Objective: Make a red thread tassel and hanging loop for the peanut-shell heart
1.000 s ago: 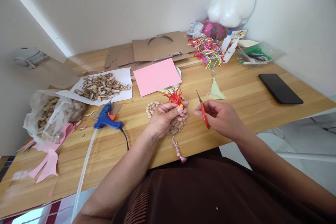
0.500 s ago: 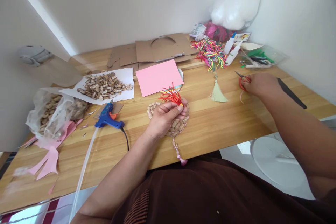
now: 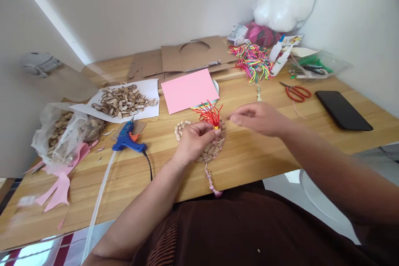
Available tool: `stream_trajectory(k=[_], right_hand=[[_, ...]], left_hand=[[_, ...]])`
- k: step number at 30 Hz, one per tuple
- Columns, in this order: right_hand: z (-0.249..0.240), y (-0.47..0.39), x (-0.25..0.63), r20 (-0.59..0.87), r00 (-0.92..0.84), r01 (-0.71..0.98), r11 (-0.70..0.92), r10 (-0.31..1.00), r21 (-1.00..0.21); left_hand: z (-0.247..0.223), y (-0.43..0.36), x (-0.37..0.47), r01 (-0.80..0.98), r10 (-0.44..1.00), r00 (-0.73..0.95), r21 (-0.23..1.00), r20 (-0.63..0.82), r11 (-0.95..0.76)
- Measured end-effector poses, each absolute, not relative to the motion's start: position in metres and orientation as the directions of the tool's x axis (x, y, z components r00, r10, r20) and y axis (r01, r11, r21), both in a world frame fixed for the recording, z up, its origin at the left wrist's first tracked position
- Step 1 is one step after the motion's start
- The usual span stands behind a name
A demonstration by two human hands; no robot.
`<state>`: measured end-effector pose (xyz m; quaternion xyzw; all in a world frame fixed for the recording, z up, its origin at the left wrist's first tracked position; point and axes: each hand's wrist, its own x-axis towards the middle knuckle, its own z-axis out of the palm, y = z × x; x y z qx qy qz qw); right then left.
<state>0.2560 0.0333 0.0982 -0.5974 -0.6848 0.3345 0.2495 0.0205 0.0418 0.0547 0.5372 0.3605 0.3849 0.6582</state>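
My left hand (image 3: 197,139) is closed in a pinch on a small red cord tassel (image 3: 208,114), bound with yellow near its base, its loose ends fanning upward. Under that hand lies a round piece covered in peanut shells (image 3: 210,153), partly hidden by the fingers. A pink-and-white knotted cord (image 3: 210,178) hangs from it toward the table's edge. To the right of the tassel, my right hand (image 3: 260,119) is in the air, slightly blurred, its fingers stretched out and holding nothing I can see. Red-handled scissors (image 3: 296,92) lie on the table beyond it.
A blue glue gun (image 3: 128,139) lies left, near peanut shells on white paper (image 3: 154,91) and a plastic bag (image 3: 40,133). Behind are pink card (image 3: 190,89), cardboard (image 3: 199,54), colourful cords (image 3: 254,60) and glue bottles (image 3: 280,60). A black phone (image 3: 343,110) is right.
My right hand has let go of the scissors, leaving them on the table, and moved left toward the tassel. My left hand keeps its pinch; the tassel stands slightly more upright.
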Motion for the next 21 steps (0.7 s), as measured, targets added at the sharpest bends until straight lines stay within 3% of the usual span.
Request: stream_trajectory(k=[2, 5, 9, 11, 14, 16, 19, 21], right_hand=[[0.091, 0.035, 0.224, -0.071, -0.342, 0.413, 0.083, 0.937, -0.907], [0.08, 0.043, 0.199, -0.02, -0.237, 0.261, 0.043, 0.971, -0.964], [0.07, 0.051, 0.194, 0.026, -0.155, -0.041, 0.02, 0.988, -0.999], [0.067, 0.051, 0.195, 0.007, -0.138, -0.099, -0.007, 0.99, -0.995], [0.064, 0.052, 0.201, -0.017, -0.145, -0.067, -0.027, 0.989, -0.997], [0.066, 0.052, 0.207, 0.072, -0.029, -0.005, 0.072, 0.997, -0.997], [0.074, 0.049, 0.215, 0.476, 0.276, 0.248, 0.417, 0.835, -0.875], [0.079, 0.043, 0.216, 0.71, 0.187, 0.458, 0.58, 0.679, -0.674]], left_hand=[[0.055, 0.042, 0.02, 0.002, 0.909, 0.416, 1.0, 0.005, -0.007], [0.057, 0.041, 0.019, 0.097, 0.922, 0.38, 0.987, 0.08, -0.125], [0.057, 0.042, 0.02, -0.014, 0.926, 0.377, 1.0, 0.022, -0.018], [0.056, 0.044, 0.02, -0.079, 0.925, 0.379, 0.995, -0.03, 0.064], [0.055, 0.046, 0.018, -0.104, 0.936, 0.344, 0.988, -0.076, 0.118], [0.056, 0.048, 0.017, -0.088, 0.955, 0.287, 0.991, -0.072, 0.101], [0.058, 0.05, 0.015, -0.03, 0.979, 0.202, 0.999, -0.027, 0.033], [0.06, 0.049, 0.015, 0.035, 0.985, 0.174, 0.999, 0.013, -0.02]])
